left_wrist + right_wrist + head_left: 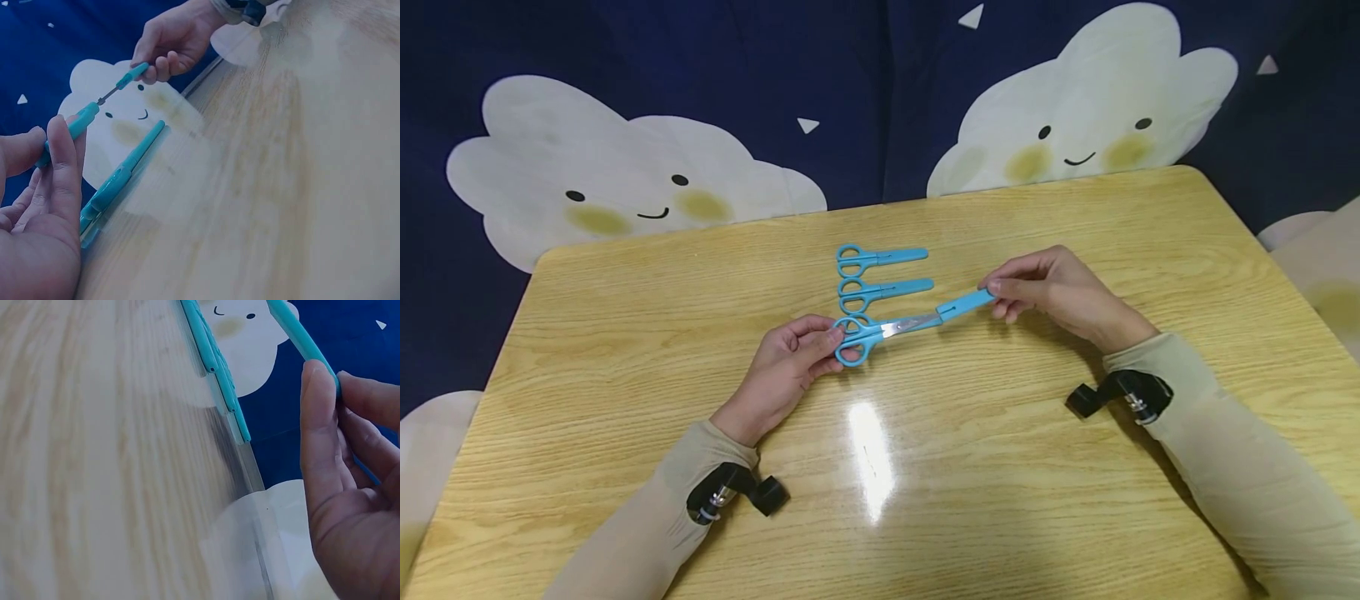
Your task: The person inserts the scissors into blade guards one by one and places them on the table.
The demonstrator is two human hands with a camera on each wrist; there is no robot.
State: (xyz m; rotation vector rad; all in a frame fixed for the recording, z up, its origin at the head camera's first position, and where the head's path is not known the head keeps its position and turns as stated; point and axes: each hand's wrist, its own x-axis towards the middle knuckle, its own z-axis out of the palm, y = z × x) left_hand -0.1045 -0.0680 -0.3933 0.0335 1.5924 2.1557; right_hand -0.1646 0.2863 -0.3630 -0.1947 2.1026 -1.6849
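A pair of light blue scissors (859, 337) is held up above the table. My left hand (790, 367) pinches its handle loops between thumb and fingers. From the other side my right hand (1048, 296) pinches the far end of a blue blade cover (966, 304). The cover sits over the front part of the blades, and a stretch of bare metal blade (912, 324) shows between handle and cover. In the left wrist view the metal (110, 94) also shows between the two blue parts. The right wrist view has thumb and finger on the cover (303, 340).
Beyond the held pair, two more blue scissors lie side by side on the wooden table, the farther scissors (883, 257) and the nearer scissors (886, 290), both with covered blades. A dark blue cloth (865, 75) with clouds hangs behind the table's (970, 500) back edge.
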